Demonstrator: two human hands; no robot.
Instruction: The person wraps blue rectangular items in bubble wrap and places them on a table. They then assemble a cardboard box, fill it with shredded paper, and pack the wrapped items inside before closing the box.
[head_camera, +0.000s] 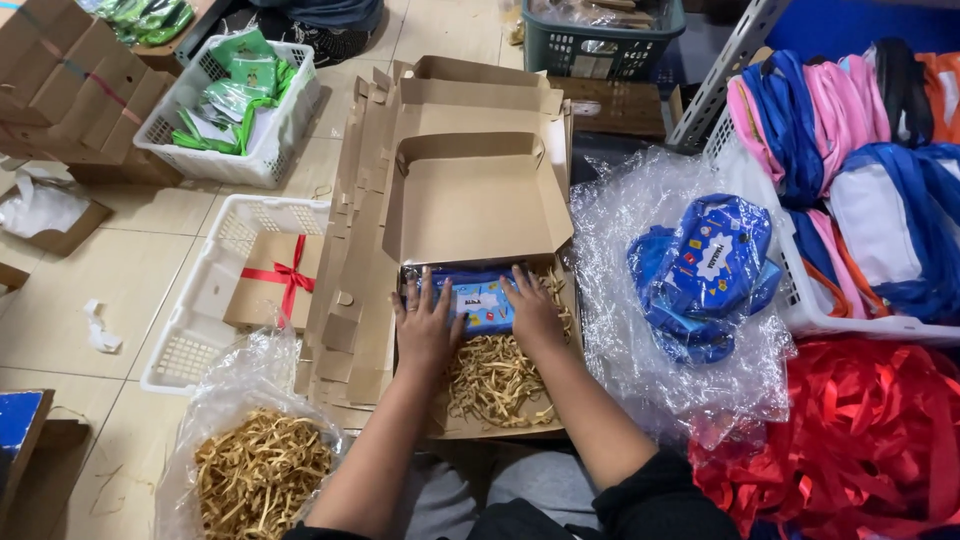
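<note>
An open brown cardboard box (480, 205) lies in front of me, its lid folded back. Inside, a blue patterned pouch in clear wrap (478, 300) rests on tan shredded paper (495, 380). My left hand (425, 325) lies flat on the pouch's left end, fingers spread. My right hand (533, 310) presses flat on its right end. Both palms bear on the pouch; neither hand grips it.
A stack of flat cardboard blanks (360, 250) lies under and left of the box. A white basket (200, 300) holds a ribboned box (272, 280). Bagged shredded paper (260, 470) sits near left. Blue pouches on plastic (705, 270), red ribbon (860, 430) and bags in a crate (860, 160) lie right.
</note>
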